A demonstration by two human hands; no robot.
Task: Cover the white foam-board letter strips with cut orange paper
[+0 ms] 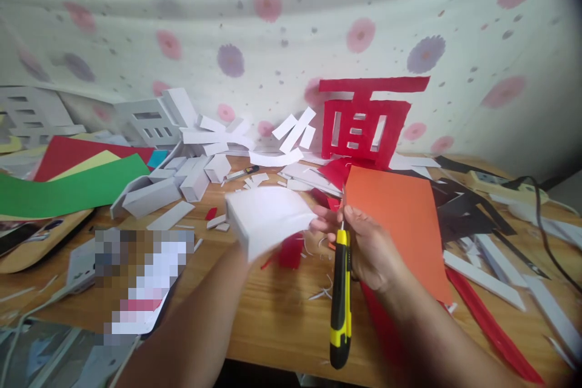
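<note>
1. Centrally, a white piece is held up over the desk, in front of the person and between the two forearms; it has a flat left side and a curving top that narrows to the right.
2. The left hand is largely hidden behind the white piece; the left forearm runs up to its lower edge, but how the left hand grips cannot be told.
3. The right hand is just right of the white piece, closed on a yellow-and-black knife, with the blade up and the handle hanging down towards the person.
4. A few fingertips meet the right end of the white piece; which hand they belong to cannot be told.
5. Just right of the right hand, partly behind it, lies an orange sheet.
6. Beyond it stands a red cut-out character, near a flowered cloth.
7. Left of the white piece are white blocks, then a green sheet; a second knife lies behind it.
8. Black scraps and a red strip lie farther right.
</note>
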